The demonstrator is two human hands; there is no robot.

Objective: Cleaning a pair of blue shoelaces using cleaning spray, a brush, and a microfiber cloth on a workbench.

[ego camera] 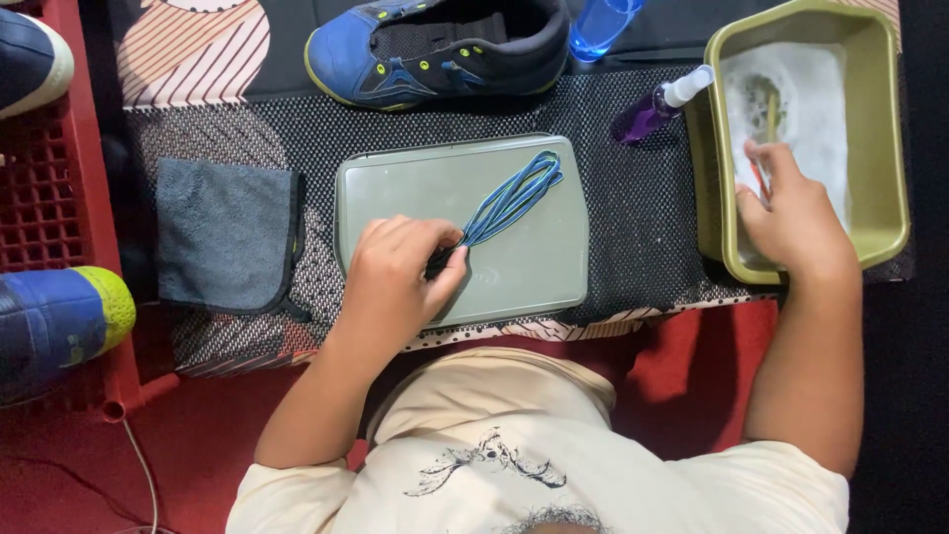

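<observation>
Left hand (400,272): fingers pinch the looped blue shoelaces (514,198) on the grey tray (534,267).
Right hand (791,213): fingers grip a brush (769,124) in the foamy olive basin (880,213).

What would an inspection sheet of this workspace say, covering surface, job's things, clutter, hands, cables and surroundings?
Surface: black dotted mat over red flooring.
Job's things: blue shoelaces bundled on a grey-green tray; a brush in an olive basin of foamy water.
Clutter: folded grey cloth, purple spray bottle, blue clear cup, blue unlaced shoe.
Hands: left hand pinches the shoelaces at one end; right hand grips the brush handle in the basin.
Cables: thin grey cord on the floor at lower left.
Surroundings: red crate at left, more shoes on it.
</observation>
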